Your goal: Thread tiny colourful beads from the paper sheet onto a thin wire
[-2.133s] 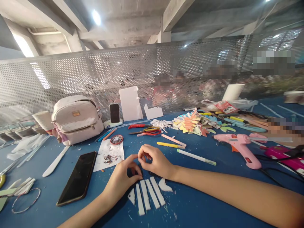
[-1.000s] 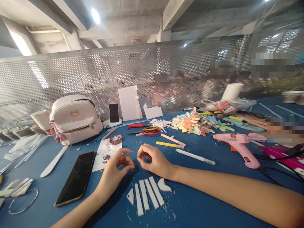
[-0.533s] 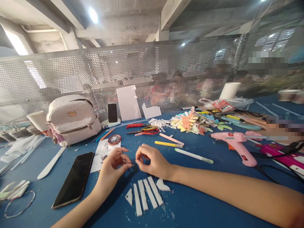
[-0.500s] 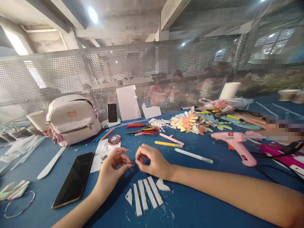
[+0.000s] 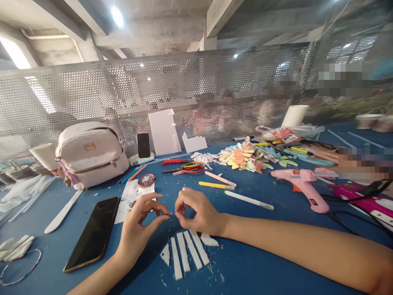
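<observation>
In the head view, the only one I have, four white strips (image 5: pixel 183 251) lie side by side on the blue table (image 5: pixel 258 266), just nearer to me than my hands. A triangular white piece (image 5: pixel 165 255) with a dark spot sits just left of the strips, and an irregular white piece (image 5: pixel 209 240) lies by their upper right end, partly under my right hand (image 5: pixel 196 212).

My two hands are apart, just beyond the strips. The thumb and forefinger of my left hand (image 5: pixel 144 219) almost meet at a tiny speck (too small to name), and I cannot tell whether they grip it. My right fingers curl in, tips close together; what they hold, if anything, is hidden.

As I judge it, the cutting and laying out of these pieces looks done; the joining does not, as gaps remain between the strips. The pink glue gun (image 5: pixel 307 186) lies well to the right of the strips, unheld. Beyond them to the left, the dark bits (image 5: pixel 132 205) remain loose on a white sheet (image 5: pixel 124 198), below a red-rimmed dish (image 5: pixel 146 180).
</observation>
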